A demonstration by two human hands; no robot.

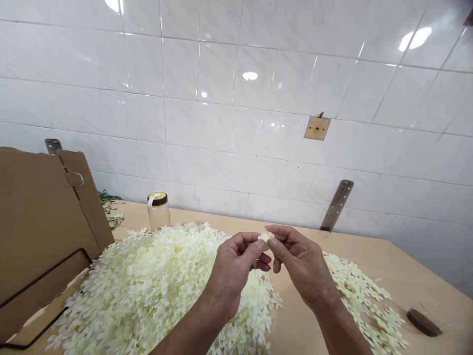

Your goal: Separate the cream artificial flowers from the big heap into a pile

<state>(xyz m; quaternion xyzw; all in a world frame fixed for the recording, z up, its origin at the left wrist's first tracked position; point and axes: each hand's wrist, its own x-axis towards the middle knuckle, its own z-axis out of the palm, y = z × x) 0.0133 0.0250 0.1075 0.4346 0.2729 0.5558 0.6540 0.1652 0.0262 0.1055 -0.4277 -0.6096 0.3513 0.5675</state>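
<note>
1. Flower (266,238), small and pale, is sitting between both hands, raised over the bench (290,310).
2. On one side, the left hand (234,261) is pinching it between thumb and fingers, the lower fingers curling beneath.
3. Opposite, the right hand (303,261) is pinching its other edge, the thumb pressing in front and the forefinger reaching over the top.
4. A big pile of loose flowers (158,276) is covering the bench beneath and left of the left arm.
5. A smaller scatter of flowers (358,286) is lying beyond the right arm, near a dark brown round object (423,322).
6. Behind the big pile, a clear jar (159,216) with a brown and yellow lid is standing near the tiled wall (221,123).
7. At far left, brown cardboard (40,212) is standing upright, with a black wire frame (44,277) in front and green stems (110,198) lying behind.
</note>
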